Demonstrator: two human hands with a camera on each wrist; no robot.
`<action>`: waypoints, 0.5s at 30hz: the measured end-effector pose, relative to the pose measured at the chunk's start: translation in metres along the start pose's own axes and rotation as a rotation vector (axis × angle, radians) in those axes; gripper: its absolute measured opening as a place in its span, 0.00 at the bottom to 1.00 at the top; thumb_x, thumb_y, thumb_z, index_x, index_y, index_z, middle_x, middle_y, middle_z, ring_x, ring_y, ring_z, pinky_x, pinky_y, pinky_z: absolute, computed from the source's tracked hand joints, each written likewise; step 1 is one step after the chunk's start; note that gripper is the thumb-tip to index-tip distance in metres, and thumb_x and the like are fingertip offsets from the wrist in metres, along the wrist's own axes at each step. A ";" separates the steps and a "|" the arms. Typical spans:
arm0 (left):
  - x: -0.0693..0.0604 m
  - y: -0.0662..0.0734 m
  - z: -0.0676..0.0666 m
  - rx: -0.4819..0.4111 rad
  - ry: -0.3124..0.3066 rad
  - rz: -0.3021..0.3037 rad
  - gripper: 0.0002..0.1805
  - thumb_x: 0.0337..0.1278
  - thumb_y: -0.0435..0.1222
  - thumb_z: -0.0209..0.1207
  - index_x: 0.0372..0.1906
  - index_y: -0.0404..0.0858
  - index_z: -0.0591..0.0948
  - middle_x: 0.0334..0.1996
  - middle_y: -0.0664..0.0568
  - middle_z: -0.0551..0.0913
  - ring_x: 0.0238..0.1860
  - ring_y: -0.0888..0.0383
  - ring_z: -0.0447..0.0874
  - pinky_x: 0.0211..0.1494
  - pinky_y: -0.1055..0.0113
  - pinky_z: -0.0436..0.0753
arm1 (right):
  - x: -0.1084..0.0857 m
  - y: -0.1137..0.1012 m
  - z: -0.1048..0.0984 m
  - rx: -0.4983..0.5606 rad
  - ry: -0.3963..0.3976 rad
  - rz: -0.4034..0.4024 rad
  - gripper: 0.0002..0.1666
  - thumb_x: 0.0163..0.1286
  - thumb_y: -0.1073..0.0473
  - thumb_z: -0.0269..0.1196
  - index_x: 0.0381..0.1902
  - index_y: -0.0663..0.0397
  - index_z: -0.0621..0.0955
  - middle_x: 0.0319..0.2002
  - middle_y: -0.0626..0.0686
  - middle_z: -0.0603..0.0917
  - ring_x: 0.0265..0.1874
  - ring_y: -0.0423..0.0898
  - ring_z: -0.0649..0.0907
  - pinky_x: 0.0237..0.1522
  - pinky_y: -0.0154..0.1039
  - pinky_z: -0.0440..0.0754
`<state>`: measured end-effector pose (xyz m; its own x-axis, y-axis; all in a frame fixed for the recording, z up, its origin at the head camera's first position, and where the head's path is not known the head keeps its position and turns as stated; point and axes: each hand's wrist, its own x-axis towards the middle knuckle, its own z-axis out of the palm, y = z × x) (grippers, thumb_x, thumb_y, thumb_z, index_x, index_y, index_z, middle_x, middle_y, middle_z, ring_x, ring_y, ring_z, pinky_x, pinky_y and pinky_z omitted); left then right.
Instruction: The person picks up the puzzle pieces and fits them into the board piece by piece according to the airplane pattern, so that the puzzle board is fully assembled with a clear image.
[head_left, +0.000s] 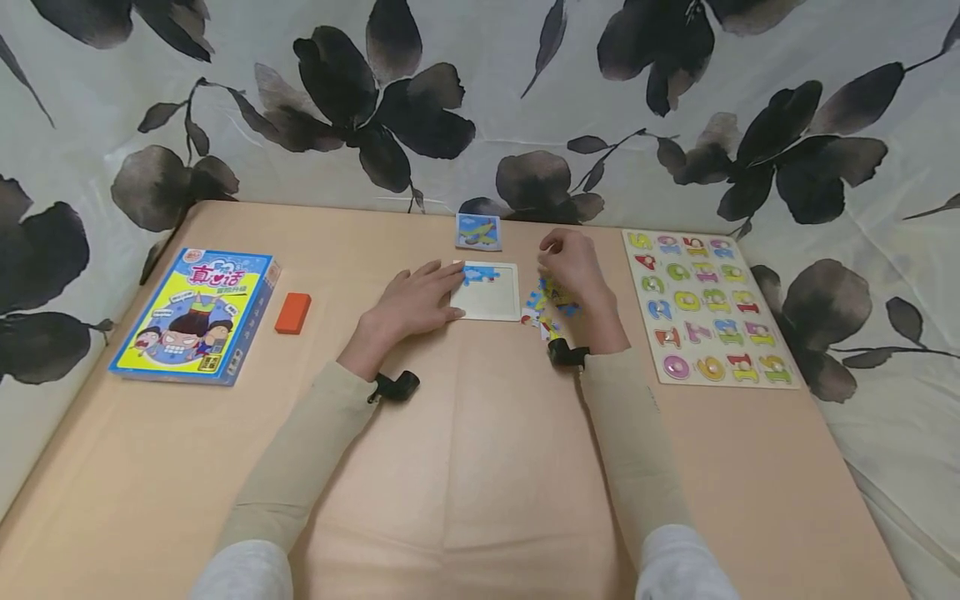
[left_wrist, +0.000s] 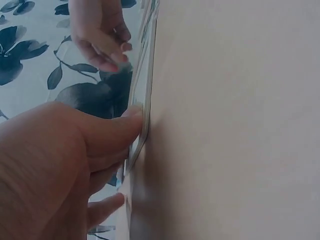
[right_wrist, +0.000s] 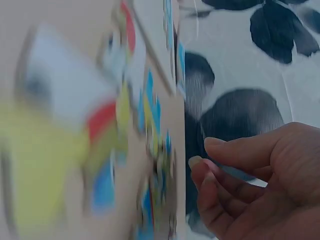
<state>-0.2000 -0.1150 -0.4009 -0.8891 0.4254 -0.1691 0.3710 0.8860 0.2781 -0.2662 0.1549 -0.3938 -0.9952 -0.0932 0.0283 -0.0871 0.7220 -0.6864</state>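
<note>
A white puzzle tray [head_left: 491,304] lies in the middle of the table, with a few joined blue pieces [head_left: 480,273] along its upper left. My left hand [head_left: 416,304] rests on the tray's left side, fingers extended; the left wrist view shows its thumb [left_wrist: 117,132] against the tray's edge. To the tray's right is a pile of loose puzzle pieces [head_left: 551,304], blue, yellow, white and red. Just above that pile hovers my right hand [head_left: 577,267], fingers loosely bent. In the right wrist view a small gap shows between thumb and fingertips, with no piece visible there.
A small picture card [head_left: 477,232] with a yellow shape on blue lies behind the tray. On the right is a sheet of colourful figures [head_left: 708,308]. A blue and yellow game box [head_left: 197,317] and an orange block [head_left: 292,313] sit on the left. Floral cloth [head_left: 510,100] hangs behind the table.
</note>
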 end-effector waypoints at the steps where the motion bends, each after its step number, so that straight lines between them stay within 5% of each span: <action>1: 0.000 0.001 0.000 0.001 -0.001 0.002 0.38 0.68 0.55 0.54 0.78 0.49 0.60 0.80 0.58 0.54 0.81 0.46 0.49 0.76 0.35 0.54 | 0.000 0.004 -0.003 -0.001 0.010 0.008 0.11 0.69 0.63 0.60 0.46 0.61 0.82 0.36 0.57 0.79 0.35 0.51 0.74 0.38 0.41 0.73; 8: 0.001 0.002 0.001 0.000 0.007 -0.006 0.38 0.67 0.56 0.55 0.78 0.50 0.61 0.79 0.58 0.57 0.80 0.47 0.51 0.76 0.36 0.54 | -0.001 0.023 -0.024 -0.073 0.079 0.082 0.13 0.68 0.64 0.59 0.48 0.64 0.81 0.38 0.60 0.78 0.34 0.53 0.74 0.34 0.40 0.71; 15: 0.001 0.000 0.002 -0.012 0.010 -0.002 0.38 0.67 0.56 0.54 0.78 0.50 0.60 0.79 0.58 0.57 0.80 0.47 0.50 0.77 0.36 0.53 | -0.006 0.033 -0.035 -0.114 -0.002 0.194 0.21 0.64 0.61 0.66 0.53 0.64 0.78 0.46 0.62 0.78 0.41 0.55 0.75 0.42 0.43 0.73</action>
<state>-0.2005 -0.1140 -0.4030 -0.8925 0.4216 -0.1605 0.3659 0.8846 0.2891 -0.2645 0.2033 -0.3910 -0.9937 0.0540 -0.0978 0.1017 0.7991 -0.5925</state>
